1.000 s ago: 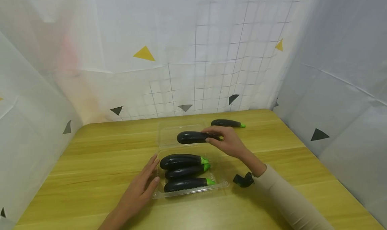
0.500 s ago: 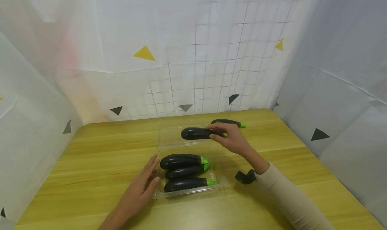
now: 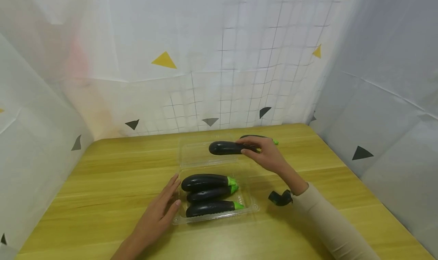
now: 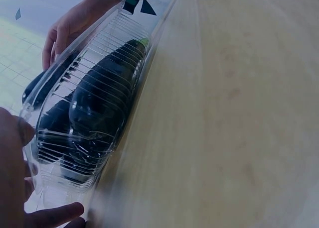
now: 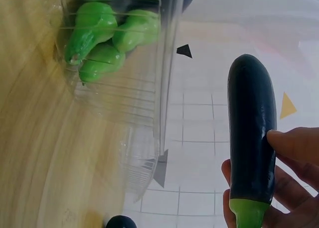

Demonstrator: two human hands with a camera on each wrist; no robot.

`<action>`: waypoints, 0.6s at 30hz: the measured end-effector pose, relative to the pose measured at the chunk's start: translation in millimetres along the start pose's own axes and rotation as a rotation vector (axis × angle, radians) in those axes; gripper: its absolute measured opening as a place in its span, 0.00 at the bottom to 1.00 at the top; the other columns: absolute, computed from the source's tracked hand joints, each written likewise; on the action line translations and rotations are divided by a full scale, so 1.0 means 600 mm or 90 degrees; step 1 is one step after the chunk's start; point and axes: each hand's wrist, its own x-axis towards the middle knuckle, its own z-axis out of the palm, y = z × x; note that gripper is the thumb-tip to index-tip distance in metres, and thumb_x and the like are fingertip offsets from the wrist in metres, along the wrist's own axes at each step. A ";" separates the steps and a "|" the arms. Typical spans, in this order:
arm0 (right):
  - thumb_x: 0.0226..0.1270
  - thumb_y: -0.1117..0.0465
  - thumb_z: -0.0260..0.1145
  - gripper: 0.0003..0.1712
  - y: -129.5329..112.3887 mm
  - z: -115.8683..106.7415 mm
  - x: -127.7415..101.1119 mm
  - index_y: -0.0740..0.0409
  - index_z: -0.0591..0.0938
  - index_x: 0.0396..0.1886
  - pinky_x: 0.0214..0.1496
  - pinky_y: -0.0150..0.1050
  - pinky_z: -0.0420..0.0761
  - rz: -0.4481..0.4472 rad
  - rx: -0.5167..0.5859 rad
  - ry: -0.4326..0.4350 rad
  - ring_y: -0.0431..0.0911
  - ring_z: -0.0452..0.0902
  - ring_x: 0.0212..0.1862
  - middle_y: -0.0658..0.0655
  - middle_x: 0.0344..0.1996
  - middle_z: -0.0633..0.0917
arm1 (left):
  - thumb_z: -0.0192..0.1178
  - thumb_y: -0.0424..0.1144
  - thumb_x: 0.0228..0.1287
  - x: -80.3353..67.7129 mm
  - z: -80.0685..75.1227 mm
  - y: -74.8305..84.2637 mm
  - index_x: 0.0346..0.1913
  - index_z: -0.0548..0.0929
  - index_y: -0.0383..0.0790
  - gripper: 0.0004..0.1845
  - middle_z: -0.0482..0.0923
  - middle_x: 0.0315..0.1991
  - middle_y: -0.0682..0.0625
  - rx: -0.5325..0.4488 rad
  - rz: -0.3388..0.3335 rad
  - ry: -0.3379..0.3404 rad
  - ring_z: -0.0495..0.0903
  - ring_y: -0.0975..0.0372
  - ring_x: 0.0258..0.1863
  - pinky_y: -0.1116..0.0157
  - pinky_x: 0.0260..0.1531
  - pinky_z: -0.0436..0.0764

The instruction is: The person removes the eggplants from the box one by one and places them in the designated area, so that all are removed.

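Held eggplant [image 3: 226, 148] moved rightward; right hand [image 3: 266, 154] probably hides stem.

No text, label, brand or number can be read in any of the views. The white sheets [image 3: 219, 62] behind the table carry only plain yellow and dark triangle marks and a thin grid, with no lettering on them. The clear plastic box [image 3: 246, 205] near the middle bears a faint mark on its right side, too small to read.
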 end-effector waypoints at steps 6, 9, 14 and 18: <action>0.73 0.64 0.71 0.18 0.000 -0.008 0.000 0.55 0.87 0.60 0.56 0.52 0.84 0.016 -0.002 0.004 0.51 0.83 0.57 0.55 0.57 0.86 | 0.56 0.39 0.81 0.000 -0.001 0.001 0.80 0.63 0.38 0.31 0.55 0.82 0.48 0.005 0.005 0.001 0.75 0.56 0.67 0.45 0.66 0.67; 0.72 0.64 0.72 0.17 0.000 -0.012 0.000 0.55 0.87 0.59 0.56 0.52 0.84 0.017 -0.006 0.012 0.51 0.84 0.55 0.56 0.56 0.87 | 0.56 0.39 0.81 0.000 0.000 0.002 0.81 0.63 0.38 0.31 0.54 0.82 0.48 0.006 0.003 0.000 0.74 0.56 0.68 0.44 0.66 0.67; 0.72 0.65 0.72 0.17 0.004 -0.018 0.001 0.57 0.87 0.59 0.53 0.50 0.85 0.014 -0.008 0.017 0.51 0.85 0.53 0.56 0.55 0.87 | 0.56 0.39 0.81 0.000 0.000 0.002 0.81 0.63 0.38 0.31 0.54 0.82 0.48 0.006 0.002 -0.002 0.74 0.56 0.68 0.43 0.66 0.68; 0.72 0.65 0.72 0.17 0.008 -0.021 0.002 0.56 0.87 0.59 0.53 0.51 0.85 0.021 -0.008 0.015 0.50 0.85 0.52 0.56 0.55 0.87 | 0.57 0.38 0.80 0.001 0.000 0.002 0.81 0.63 0.39 0.31 0.54 0.83 0.48 0.004 -0.002 -0.004 0.72 0.55 0.69 0.43 0.66 0.67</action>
